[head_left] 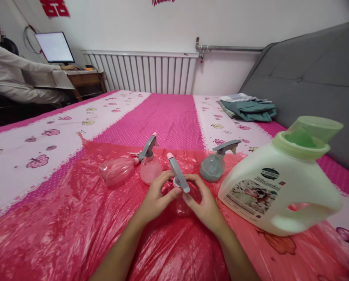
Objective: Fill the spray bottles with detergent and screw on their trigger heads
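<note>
Between my hands stands a clear spray bottle [182, 207] with a grey trigger head and a pink nozzle tip. My left hand [159, 193] curls round its neck from the left, thumb and fingers at the collar. From the right, my right hand [202, 203] grips the neck just under the trigger head. Beyond my left hand, a spray bottle of pinkish look [151, 169] stands upright, and another pink spray bottle [117, 171] lies on its side. A greenish spray bottle [212, 168] stands beyond my right hand.
Red plastic sheeting [69, 230] covers the near part of the bed [168, 113]. A large pale green detergent jug [279, 187] stands at right. Folded clothes [247, 107] lie near the grey headboard [314, 66]. At far left, a person [13, 74] sits by a monitor [54, 47].
</note>
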The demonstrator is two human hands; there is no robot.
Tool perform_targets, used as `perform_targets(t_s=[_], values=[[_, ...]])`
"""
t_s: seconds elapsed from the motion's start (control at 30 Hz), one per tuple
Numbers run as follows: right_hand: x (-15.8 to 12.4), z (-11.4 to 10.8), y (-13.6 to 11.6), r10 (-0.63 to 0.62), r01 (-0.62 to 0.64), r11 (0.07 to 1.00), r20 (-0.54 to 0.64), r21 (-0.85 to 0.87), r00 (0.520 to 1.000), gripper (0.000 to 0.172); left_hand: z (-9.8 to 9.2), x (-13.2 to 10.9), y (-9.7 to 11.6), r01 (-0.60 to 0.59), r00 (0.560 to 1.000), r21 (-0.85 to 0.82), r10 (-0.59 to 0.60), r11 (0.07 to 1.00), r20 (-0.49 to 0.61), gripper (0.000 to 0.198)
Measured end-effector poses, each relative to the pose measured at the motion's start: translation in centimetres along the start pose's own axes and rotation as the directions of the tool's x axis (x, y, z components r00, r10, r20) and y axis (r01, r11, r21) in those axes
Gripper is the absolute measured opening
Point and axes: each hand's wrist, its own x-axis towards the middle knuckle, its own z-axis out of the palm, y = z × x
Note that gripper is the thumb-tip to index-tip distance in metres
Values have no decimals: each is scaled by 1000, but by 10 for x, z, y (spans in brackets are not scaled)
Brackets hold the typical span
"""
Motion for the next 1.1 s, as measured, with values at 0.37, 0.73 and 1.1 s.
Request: perform_targets(t_s=[0.37, 0.73, 1.1], values=[[2, 1, 0, -10, 10, 1000, 3, -6, 1000, 28, 1, 0, -1, -24, 1000, 7, 24, 1000, -20, 22], [2, 1, -1, -11, 11, 1000, -2, -7, 1000, 28, 0, 1, 5, -8, 1000, -21, 8, 1000, -18, 22], [2, 1, -1, 4, -4, 1000, 3, -9, 1000, 29, 0, -1, 3, 25, 999, -9, -25, 1000, -32, 27]])
